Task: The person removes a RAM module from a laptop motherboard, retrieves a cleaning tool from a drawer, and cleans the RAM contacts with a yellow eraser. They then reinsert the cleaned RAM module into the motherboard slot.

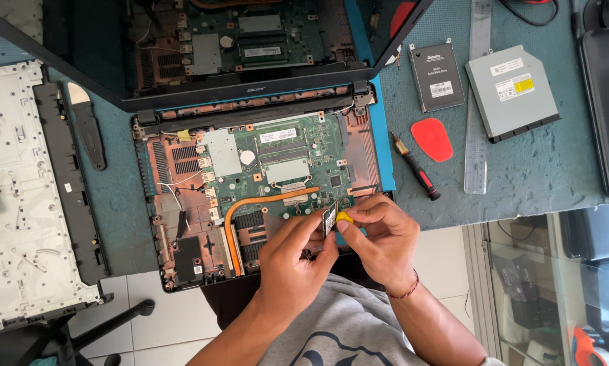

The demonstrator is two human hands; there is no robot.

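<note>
At the far left, a pale keyboard cover [20, 196] lies upside down on the tabletop [542, 169], its left and near edges cut off by the frame. Beside it rests a black pry tool [87, 129], set aside but within reach. In the middle sits an opened laptop [250, 183], its board and copper heat pipe [250, 210] bared, its dark screen tilted back and mirroring the insides.

Over the near edge of the laptop, the left hand [294, 261] pinches a small dark card [329, 219] by its edges, held upright so its face can be worked on. The right hand [382, 244] pinches a small yellow piece [344, 217] against the card; what that piece is cannot be made out, as the fingers hide most of it.

Farther right lie a screwdriver [415, 166], a red pick [432, 139], a metal ruler [478, 102], a flat drive [437, 76] and a grey optical drive [513, 91], spread apart so each stays easy to find. Things at the far right edge are cut off.
</note>
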